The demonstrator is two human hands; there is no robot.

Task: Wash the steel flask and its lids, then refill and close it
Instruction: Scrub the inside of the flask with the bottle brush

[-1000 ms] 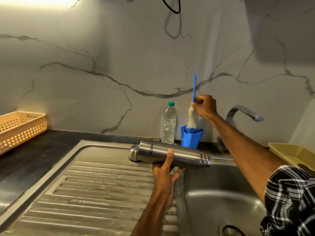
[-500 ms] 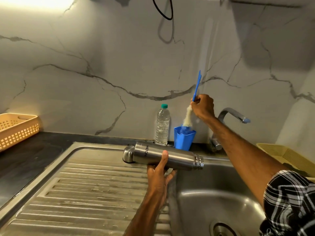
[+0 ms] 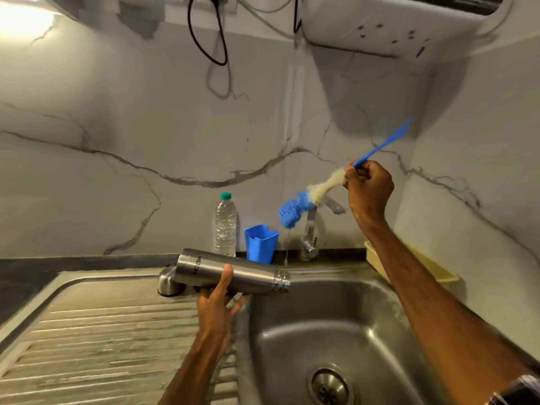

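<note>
My left hand (image 3: 217, 299) holds the steel flask (image 3: 251, 276) on its side from below, its open threaded mouth pointing right over the sink basin (image 3: 330, 340). A steel lid (image 3: 168, 283) stands on the drainboard just behind the flask's base. My right hand (image 3: 369, 188) grips a bottle brush (image 3: 304, 204) by its blue handle, raised in the air above and right of the flask. The brush's blue and white head points down-left and drips water.
A blue plastic cup (image 3: 260, 244) and a clear water bottle (image 3: 225, 225) stand at the wall behind the flask. The tap (image 3: 311, 232) rises behind the basin. A yellow tray (image 3: 423, 264) sits to the right. The ribbed drainboard (image 3: 102, 340) stretches left.
My right hand has lifted the brush out of the blue cup and swung it up and to the right, tilting it. The flask stays in my left hand.
</note>
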